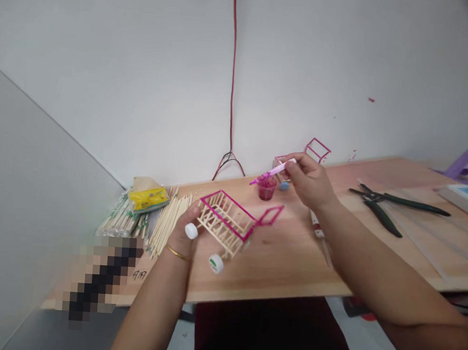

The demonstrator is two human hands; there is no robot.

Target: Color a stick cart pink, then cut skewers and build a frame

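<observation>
My left hand [186,226] grips the left end of a small stick-built cart [225,222], tilted above the table. The cart's top rim and handle loop are magenta, its lower sticks are bare wood, and white bottle caps [215,263] serve as wheels. In my right hand [311,181] is a brush [276,170] with a white handle, its end coated in magenta paint. That end hangs over the rim of a small clear cup [267,191] of magenta paint. Behind the right hand stands another cart [318,149] with a magenta frame, partly hidden.
Bare sticks [169,224] and a yellow packet [149,199] lie at the left. Dark-handled pliers [386,203] rest on the right, and a red-and-white tool [318,227] lies by my right forearm. A red-black cable [232,80] runs down the wall.
</observation>
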